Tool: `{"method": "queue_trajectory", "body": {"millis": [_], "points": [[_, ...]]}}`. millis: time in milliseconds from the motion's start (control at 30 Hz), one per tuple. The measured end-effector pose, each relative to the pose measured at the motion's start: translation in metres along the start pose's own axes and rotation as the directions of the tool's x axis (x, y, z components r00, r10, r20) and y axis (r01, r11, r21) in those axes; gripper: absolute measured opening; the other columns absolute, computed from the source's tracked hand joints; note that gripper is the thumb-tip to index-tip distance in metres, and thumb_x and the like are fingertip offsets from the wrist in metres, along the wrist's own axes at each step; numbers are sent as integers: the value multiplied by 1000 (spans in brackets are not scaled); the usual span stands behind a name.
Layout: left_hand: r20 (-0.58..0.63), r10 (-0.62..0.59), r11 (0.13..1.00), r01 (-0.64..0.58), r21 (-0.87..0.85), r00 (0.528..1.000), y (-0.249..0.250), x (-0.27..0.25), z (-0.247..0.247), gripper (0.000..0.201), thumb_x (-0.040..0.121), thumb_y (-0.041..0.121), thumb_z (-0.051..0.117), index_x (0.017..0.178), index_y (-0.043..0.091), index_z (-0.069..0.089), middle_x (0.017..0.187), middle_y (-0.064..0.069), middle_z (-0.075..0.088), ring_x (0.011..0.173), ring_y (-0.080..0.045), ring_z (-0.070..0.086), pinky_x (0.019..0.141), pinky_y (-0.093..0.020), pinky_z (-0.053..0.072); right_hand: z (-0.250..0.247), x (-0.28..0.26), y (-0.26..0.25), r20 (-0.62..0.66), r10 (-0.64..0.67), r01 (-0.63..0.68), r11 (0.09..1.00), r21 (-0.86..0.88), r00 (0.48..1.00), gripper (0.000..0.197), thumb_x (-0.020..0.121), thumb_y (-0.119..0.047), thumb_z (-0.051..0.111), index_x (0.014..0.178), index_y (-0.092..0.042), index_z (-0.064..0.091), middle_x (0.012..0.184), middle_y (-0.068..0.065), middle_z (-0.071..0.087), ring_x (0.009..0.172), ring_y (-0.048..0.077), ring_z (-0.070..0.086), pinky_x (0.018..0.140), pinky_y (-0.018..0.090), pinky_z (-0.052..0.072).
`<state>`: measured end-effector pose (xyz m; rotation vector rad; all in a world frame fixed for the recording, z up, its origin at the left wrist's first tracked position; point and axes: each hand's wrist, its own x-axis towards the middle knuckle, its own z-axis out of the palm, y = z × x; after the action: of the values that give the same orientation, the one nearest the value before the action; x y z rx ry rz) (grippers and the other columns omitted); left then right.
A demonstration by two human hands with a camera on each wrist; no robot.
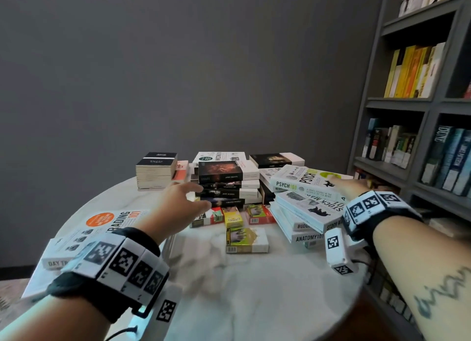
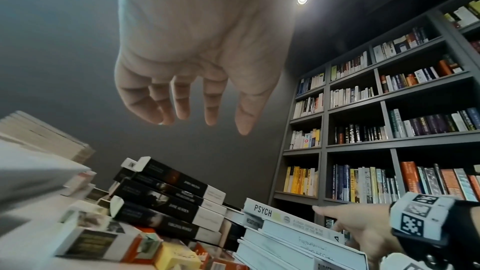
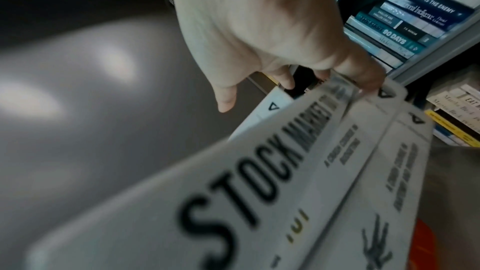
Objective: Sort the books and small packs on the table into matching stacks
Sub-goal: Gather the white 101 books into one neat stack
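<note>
My left hand (image 1: 201, 196) (image 2: 202, 122) hovers with relaxed, spread fingers just in front of a leaning stack of black paperbacks (image 1: 224, 185) (image 2: 168, 198), holding nothing. Below that stack lie small packs: a red and white one (image 1: 206, 217), a yellow one (image 1: 233, 219), a red one (image 1: 260, 213), and one apart nearer me (image 1: 247, 238). My right hand (image 1: 356, 185) (image 2: 337, 221) (image 3: 285, 81) curls its fingers over the far end of the slanted white 101 books, at Psych 101 (image 1: 300, 185) (image 2: 262, 209) and Stock Market 101 (image 1: 311, 208) (image 3: 259, 161); the thumb sticks out free.
The round marble table (image 1: 254, 289) holds a white Trading 101 pile (image 1: 112, 220) at its left edge and a dark-covered stack (image 1: 155, 169) at back left. Anatomy 101 (image 1: 305, 237) lies low in the white pile. A grey bookshelf (image 1: 420, 136) stands close on the right.
</note>
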<state>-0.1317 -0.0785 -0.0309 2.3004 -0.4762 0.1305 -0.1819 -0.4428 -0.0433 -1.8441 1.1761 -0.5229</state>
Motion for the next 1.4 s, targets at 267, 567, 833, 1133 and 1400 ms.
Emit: {"method": "queue_trajectory", "body": {"millis": [267,567,833,1133,1400], "points": [[83,71,997,-69,-33,994,34,5,26,44,83,30,65,124,20,56,113,4,59,83,-7,59,59,-15,41,10,35,17,80,26,-28,999,23,996,75,77,-59,62,128,-6,50,126,16,56,106,33,60,90,41,51],[136,86,994,-76,-78,987,48,-1,46,46,81,32,68,124,21,57,127,1,57,111,-15,54,92,-29,45,-13,27,36,185,-34,3,986,165,982,55,72,-49,68,108,-9,63,111,14,65,99,31,63,93,40,50],[176,81,988,-56,-143,981,61,-15,45,44,83,29,67,126,22,55,133,2,53,119,-12,47,90,-23,34,-24,-9,58,160,28,-111,838,534,987,28,88,-16,63,114,-9,56,103,15,62,82,27,59,72,39,52],[236,113,973,-59,-223,965,73,-34,46,44,86,27,65,127,21,53,133,2,53,104,-7,48,71,-13,37,-42,-46,68,255,80,-235,707,667,964,9,94,-17,54,94,-8,52,84,11,54,70,19,52,45,24,52],[246,114,957,-40,-287,962,80,-48,42,44,87,32,63,128,23,51,126,1,56,91,-3,55,60,-13,39,-48,-83,86,242,-50,-183,512,839,969,9,95,-6,46,89,-4,52,77,20,62,57,14,60,38,14,47]]}}
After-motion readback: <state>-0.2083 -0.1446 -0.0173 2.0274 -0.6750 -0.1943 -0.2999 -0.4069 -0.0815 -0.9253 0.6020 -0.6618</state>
